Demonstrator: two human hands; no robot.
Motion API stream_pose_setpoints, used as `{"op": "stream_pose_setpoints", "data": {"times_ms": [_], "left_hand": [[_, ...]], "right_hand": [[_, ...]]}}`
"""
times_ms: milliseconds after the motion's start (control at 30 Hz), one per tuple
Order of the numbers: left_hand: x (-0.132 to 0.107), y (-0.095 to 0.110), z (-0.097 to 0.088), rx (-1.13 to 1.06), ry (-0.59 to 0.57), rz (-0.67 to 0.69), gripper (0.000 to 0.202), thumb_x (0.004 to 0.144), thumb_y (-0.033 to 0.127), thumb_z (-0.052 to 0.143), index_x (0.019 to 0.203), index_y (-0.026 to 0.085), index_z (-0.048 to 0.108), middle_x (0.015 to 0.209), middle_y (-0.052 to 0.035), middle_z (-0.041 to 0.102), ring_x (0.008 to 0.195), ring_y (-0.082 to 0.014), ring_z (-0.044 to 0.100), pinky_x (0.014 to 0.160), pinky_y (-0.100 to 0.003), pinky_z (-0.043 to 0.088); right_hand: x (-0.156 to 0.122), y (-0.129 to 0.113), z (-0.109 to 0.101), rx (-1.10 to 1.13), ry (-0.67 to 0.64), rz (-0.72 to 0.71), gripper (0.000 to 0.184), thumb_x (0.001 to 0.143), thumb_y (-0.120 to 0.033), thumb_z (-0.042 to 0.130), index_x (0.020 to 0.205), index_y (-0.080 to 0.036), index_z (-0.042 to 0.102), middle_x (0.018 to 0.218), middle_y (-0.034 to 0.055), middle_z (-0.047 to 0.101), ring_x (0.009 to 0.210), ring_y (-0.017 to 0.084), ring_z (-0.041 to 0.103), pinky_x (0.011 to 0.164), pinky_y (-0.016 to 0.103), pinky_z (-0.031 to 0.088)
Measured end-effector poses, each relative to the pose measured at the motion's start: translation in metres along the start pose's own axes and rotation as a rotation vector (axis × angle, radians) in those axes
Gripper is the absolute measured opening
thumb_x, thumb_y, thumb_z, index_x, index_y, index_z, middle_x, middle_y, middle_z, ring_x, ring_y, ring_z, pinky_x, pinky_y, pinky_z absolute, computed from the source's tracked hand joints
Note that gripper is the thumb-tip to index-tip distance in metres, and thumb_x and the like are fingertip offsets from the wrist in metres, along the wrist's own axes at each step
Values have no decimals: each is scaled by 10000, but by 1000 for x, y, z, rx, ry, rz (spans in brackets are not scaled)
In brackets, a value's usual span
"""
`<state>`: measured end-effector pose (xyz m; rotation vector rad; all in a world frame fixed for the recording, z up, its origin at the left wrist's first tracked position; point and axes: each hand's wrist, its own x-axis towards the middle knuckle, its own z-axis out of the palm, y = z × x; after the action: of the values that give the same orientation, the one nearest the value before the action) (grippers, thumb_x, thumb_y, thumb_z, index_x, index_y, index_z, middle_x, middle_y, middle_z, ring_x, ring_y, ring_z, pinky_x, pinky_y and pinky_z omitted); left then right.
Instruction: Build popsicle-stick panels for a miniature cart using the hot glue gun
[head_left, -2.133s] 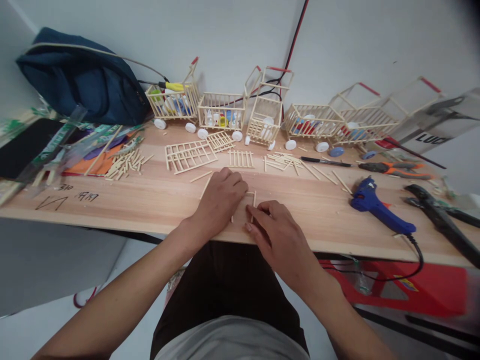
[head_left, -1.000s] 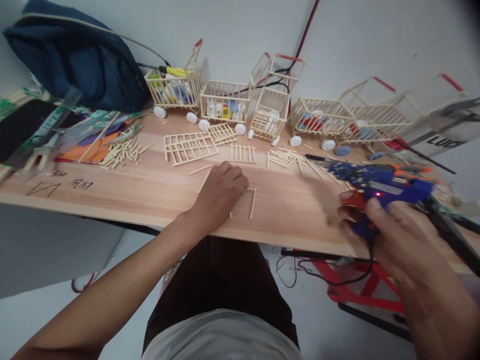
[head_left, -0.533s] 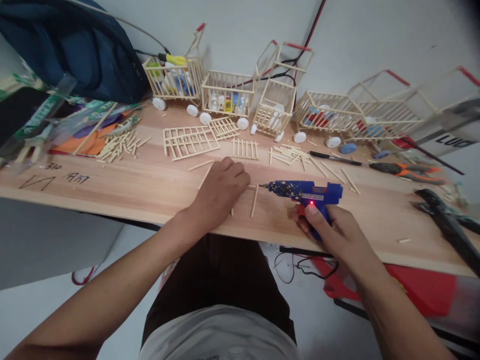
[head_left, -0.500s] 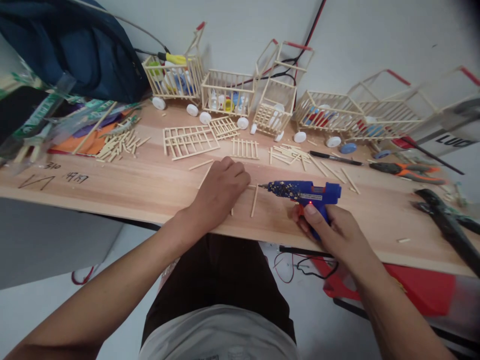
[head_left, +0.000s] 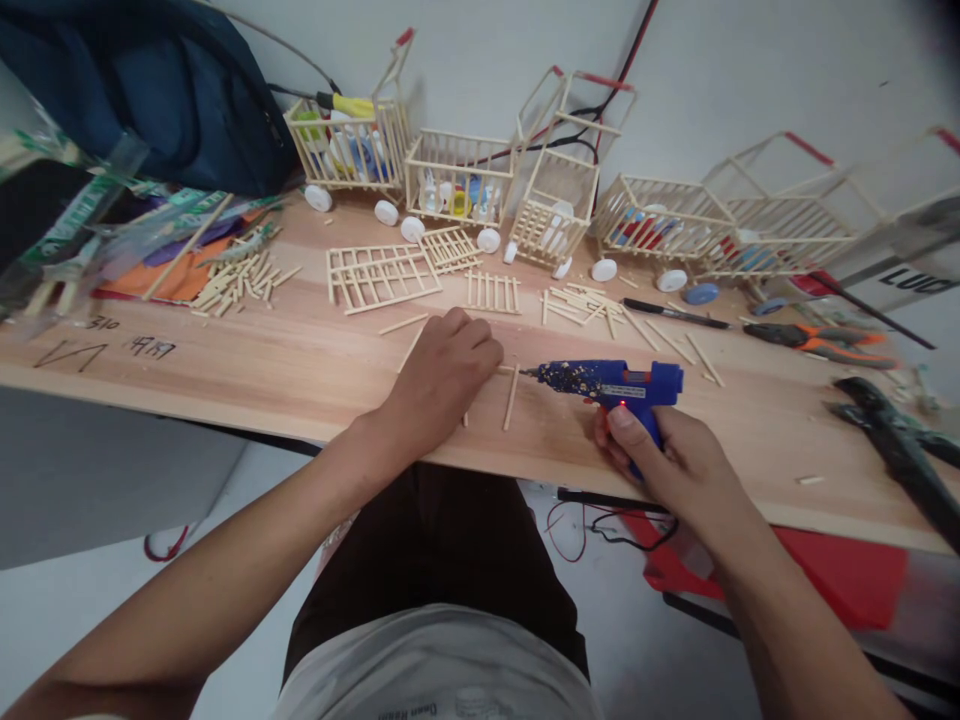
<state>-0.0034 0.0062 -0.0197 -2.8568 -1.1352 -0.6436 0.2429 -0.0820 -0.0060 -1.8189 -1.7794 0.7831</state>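
Observation:
My right hand (head_left: 660, 450) is wrapped round the handle of a blue hot glue gun (head_left: 611, 382) with a small red light on it. The gun's nozzle points left, close to the top end of a short wooden stick (head_left: 511, 398) on the wooden table. My left hand (head_left: 452, 368) is closed over a small frame of thin wooden sticks, pressing it on the table; most of that frame is hidden under the fingers. One stick end shows below the left hand, and another reaches right from the fingertips towards the nozzle.
Behind my hands lie lattice panels (head_left: 384, 277), a small rack (head_left: 493, 293) and loose sticks (head_left: 581, 304). Model shopping carts (head_left: 461, 185) line the wall. A marker (head_left: 675, 313), pliers (head_left: 821, 342) and a black tool (head_left: 892, 440) lie right; a blue bag (head_left: 180, 100) stands left.
The glue gun's nozzle has shifted slightly to the right, a little away from the stick's end. My left hand stays in place. The whole view has tilted slightly.

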Motion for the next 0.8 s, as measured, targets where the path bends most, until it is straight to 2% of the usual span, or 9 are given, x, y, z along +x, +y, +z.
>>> {"op": "stream_pose_setpoints", "data": {"times_ms": [433,800], "left_hand": [[0,-2,2,7,47,29,216,902,46,439,823,146,613,911,-90,607,866,-229,464,788,-387,395],[0,0,1,4,32,13,213,930,95,450,809,148,617,897,-89,612,856,-229,464,788,-389,400]], "right_hand": [[3,2,1,-80,18,9,535,893,-671,385,694,-194,523,592,6,502,570,142,452,553,283,336],[3,0,1,-79,19,22,541,883,-686,375,700,-197,517,596,4,495,568,139,445,555,283,344]]}}
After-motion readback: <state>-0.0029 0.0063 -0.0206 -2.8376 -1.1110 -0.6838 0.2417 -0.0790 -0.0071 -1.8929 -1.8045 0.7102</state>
